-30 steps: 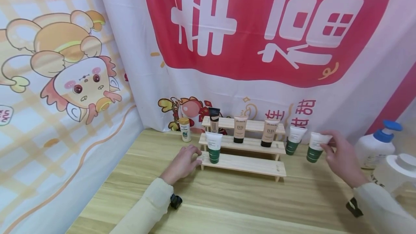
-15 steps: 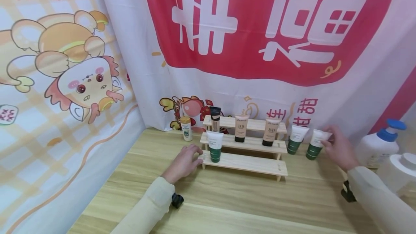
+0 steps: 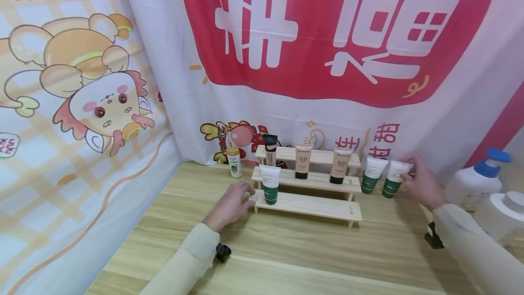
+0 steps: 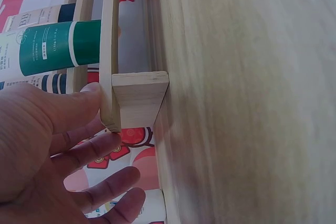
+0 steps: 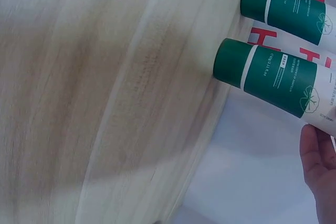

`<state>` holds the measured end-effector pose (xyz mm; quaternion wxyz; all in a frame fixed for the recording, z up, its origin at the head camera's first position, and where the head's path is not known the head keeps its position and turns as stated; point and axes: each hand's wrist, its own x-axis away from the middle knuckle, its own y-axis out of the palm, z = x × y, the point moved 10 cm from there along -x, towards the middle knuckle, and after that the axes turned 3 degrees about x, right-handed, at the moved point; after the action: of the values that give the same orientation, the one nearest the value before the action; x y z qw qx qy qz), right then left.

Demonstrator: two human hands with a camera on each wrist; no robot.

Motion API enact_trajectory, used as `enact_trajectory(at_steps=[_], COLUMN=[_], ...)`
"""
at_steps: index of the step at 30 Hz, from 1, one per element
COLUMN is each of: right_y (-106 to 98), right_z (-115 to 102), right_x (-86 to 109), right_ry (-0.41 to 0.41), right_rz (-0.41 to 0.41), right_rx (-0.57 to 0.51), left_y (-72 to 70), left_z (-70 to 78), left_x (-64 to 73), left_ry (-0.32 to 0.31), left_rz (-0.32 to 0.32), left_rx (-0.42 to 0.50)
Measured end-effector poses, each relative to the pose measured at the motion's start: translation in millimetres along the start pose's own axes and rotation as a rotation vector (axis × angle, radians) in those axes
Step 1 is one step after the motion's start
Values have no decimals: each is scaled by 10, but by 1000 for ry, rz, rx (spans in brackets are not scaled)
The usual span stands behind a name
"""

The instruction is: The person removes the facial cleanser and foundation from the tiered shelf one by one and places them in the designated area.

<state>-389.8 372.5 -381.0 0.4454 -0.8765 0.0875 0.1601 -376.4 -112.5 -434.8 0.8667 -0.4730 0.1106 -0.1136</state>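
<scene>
Head view: left hand [image 3: 230,204] pinches the left front corner of the stand [image 3: 315,207], other fingers spread. Right hand [image 3: 423,183] has thumb and fingers closed on the white end of a green tube [image 3: 395,179], down by the table's [image 3: 286,258] back edge, right of the stand, just beside a second green tube [image 3: 374,174]. Looks part done: third green tube [image 3: 270,183], two BB tubes [image 3: 303,162] and dark tube [image 3: 270,155] on the stand; held one not yet released.

blue-topped pump bottle [image 3: 474,186]: far right | white-lidded container [image 3: 500,216]: beside it | red-printed cloth [image 3: 311,69]: hanging behind
</scene>
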Motion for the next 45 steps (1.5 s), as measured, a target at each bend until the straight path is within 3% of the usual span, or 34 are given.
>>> enact_trajectory(at_steps=[9, 16, 20, 24, 30, 33, 38, 41, 45], right_y=[-110, -438, -547, -556, -435, -313, -43, 136, 297], right_z=[-68, -221, -527, -944, -1367, -1586, -1931, -2119, -2406], right_x=[66, 107, 195, 309, 420, 485, 596, 633, 694], right_ry=[5, 42, 25, -106, -290, -445, -677, -718, -713], right_rz=[13, 205, 270, 306, 318, 321, 314, 283, 246], right_rx=[-96, -92, -99, -109, -70, -102, -247, -300, -312], left_y=[7, 8, -4, -10, -11, -10, -7, -9, -18], left_z=[3, -1, 4, 1, -19, -26, -13, -8, 1], left_x=[-7, 7, 8, 7, 7, 9, 12, 15, 21], left_ry=[-6, -4, 2, -1, -8, -8, -5, -10, -7], left_rz=[-10, -13, -5, -2, 0, 1, -5, -7, -5], left_rx=[-2, -1, -5, -4, 8, 8, 6, 7, 9])
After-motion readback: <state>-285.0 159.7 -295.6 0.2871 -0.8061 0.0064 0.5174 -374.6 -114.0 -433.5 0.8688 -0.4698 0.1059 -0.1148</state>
